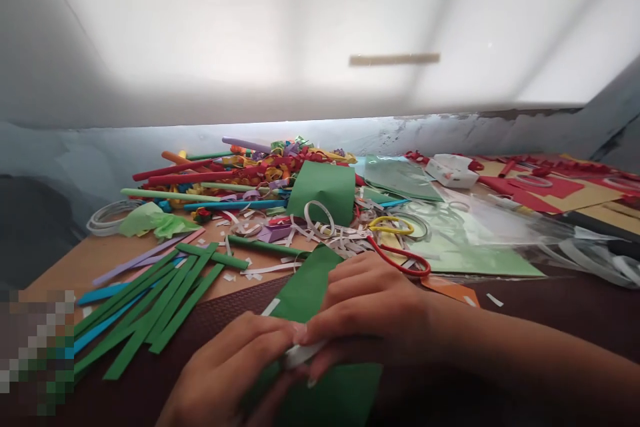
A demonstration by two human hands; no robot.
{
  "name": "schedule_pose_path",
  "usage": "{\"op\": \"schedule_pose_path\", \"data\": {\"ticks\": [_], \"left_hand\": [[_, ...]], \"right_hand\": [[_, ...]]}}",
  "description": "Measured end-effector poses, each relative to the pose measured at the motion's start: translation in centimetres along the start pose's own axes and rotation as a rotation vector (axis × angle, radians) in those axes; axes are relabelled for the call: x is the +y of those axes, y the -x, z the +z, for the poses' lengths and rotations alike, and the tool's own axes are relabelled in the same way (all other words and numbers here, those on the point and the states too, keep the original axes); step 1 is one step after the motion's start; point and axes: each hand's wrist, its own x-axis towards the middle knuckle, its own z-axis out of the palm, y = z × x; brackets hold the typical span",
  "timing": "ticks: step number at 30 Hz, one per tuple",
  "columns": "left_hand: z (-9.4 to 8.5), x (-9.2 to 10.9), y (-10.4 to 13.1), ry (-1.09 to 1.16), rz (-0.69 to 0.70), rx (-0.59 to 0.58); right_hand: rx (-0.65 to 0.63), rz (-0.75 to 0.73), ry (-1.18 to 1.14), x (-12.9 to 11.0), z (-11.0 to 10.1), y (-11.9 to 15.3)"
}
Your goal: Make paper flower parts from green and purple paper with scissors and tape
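Observation:
My left hand (235,363) and my right hand (373,300) meet low in the middle, fingertips pinched together on a small white strip (303,352). Whether it is tape or paper I cannot tell. Under both hands lies a long piece of green paper (345,397), its far part slanting up past my knuckles. A short white piece (271,307) sticks at its left edge. Left of my hands, several cut green paper strips (170,300) lie crossed over blue ones. Just beyond my right hand are red-handled scissors (415,263).
Rolled paper sticks and curled paper flowers (225,177) heap up at the back. A bent green sheet (323,190), a white tape ring (320,219) and yellow scissor handles (393,225) lie among scraps. Light green sheets (480,257) and red paper (530,190) spread rightward.

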Motion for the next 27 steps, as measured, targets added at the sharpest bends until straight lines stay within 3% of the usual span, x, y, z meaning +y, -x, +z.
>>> {"op": "schedule_pose_path", "data": {"ticks": [2,6,9,12,15,20,24,27], "left_hand": [[0.4,0.7,-1.3,0.058,-0.065,-0.003],[0.9,0.4,-2.7,0.034,-0.207,0.163],[1.4,-0.1,-2.7,0.048,-0.262,0.221],[2.0,0.2,-2.1,0.073,-0.41,0.259],[2.2,0.8,-1.4,0.085,-0.528,0.402],[2.0,1.1,-1.3,0.068,-0.452,0.358],[1.9,0.8,-1.5,0.099,-0.409,0.355],[1.8,0.6,-1.5,0.076,-0.311,0.325]], "right_hand": [[0.068,-0.028,-0.008,0.7,-0.2,0.4],[0.084,0.098,-0.098,2.5,-1.6,1.4],[0.121,0.175,-0.158,3.4,-2.0,2.2],[0.193,0.271,-0.166,3.4,-1.5,2.6],[0.211,0.42,-0.069,3.0,-0.7,2.5],[0.071,0.334,0.075,1.9,0.4,2.4],[0.146,0.55,-0.075,1.5,0.7,2.4],[0.163,0.513,0.001,1.5,0.6,2.4]]}}
